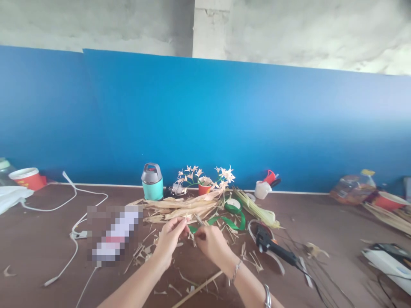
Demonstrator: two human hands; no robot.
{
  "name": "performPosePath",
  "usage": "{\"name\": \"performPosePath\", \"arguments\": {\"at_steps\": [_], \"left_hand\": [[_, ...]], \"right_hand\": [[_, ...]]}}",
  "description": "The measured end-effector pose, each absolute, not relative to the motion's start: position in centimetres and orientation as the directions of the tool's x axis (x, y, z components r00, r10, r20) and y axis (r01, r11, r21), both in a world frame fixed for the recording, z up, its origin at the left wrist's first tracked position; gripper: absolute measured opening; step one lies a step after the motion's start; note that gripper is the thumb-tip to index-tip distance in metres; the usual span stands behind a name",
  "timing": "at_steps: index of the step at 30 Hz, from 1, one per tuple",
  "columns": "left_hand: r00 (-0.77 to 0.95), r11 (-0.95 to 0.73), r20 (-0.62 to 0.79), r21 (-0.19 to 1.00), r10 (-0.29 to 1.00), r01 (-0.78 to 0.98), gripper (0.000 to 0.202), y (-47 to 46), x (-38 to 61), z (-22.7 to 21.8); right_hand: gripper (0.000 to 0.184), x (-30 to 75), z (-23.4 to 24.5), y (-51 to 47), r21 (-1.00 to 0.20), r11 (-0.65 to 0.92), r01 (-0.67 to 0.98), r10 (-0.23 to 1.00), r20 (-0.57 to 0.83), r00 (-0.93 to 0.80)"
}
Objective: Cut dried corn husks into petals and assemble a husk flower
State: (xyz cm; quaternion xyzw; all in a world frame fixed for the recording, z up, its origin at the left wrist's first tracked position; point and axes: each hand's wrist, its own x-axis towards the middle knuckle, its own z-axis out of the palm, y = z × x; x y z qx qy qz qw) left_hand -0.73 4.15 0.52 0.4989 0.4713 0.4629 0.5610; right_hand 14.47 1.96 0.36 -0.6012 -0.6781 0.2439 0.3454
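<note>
The L hand [171, 236] is pinching a small pale piece [188, 217] btw thumb and index, so its fingers are standing narrow; the piece is sitting over the middle of the desk [41, 239], just in front of the dry husk strips [189, 207]. The R hand [212, 243] is holding a thin grey tool [199, 220] in folded fingers, and its tip is pointing away from the body, near the piece; I cannot tell which tool exactly, bc the fist is hiding most of it. For doing this well, imo the L fingers should be pressing only lightly, as such thin stuff is prob. tearing or creasing easily, and the tip should be working w/ small moves, pointing clear of the L thumb. Both wrists should be staying low for steadiness. The green ribbon [242, 220] is lying near the R hand, so it could be catching; also the black corded tool [279, 251] is resting to the right, and its cord should be staying away from the R forearm.
</note>
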Motion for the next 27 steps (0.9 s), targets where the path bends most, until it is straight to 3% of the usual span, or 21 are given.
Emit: {"name": "performPosePath", "arguments": {"at_steps": [5,11,15,27], "left_hand": [[0.157,0.088,-0.090,0.996,0.983,0.023,0.037,4.4,-0.9,0.3],[0.279,-0.014,-0.018,0.994,0.960,0.111,0.034,4.4,-0.7,1.3],[0.297,0.015,-0.038,0.997,0.954,0.080,0.033,4.3,-0.6,1.5],[0.272,-0.071,0.044,0.993,0.961,0.091,0.026,3.5,0.1,0.8]], "right_hand": [[0.020,14.9,0.7,2.3,-0.760,0.163,0.630,0.984,0.168,-0.053],[0.021,14.2,1.8,3.3,-0.874,0.186,0.448,0.981,0.194,-0.028],[0.016,13.8,1.9,3.4,-0.915,0.192,0.355,0.975,0.220,0.042],[0.023,14.1,2.2,2.1,-0.998,0.056,0.029,0.992,0.059,0.116]]}}
